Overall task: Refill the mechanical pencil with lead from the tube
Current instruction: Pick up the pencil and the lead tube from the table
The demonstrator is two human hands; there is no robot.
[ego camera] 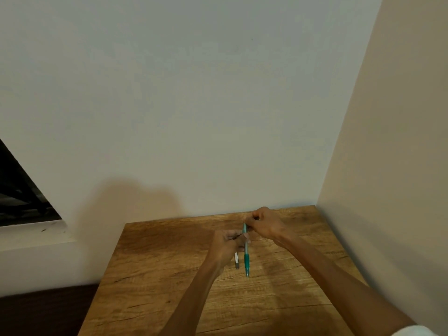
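Pinching the green mechanical pencil [246,248] mid-barrel above the wooden table [169,275], the left hand [226,243] should keep it steady while the right hand [264,223], fingers closed at its top end, works gently there, the lead tube [236,260] waiting just beside on the table.

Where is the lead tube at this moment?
In the head view, the small grey lead tube lies on the wooden table, just below the left hand and directly left of the green mechanical pencil.
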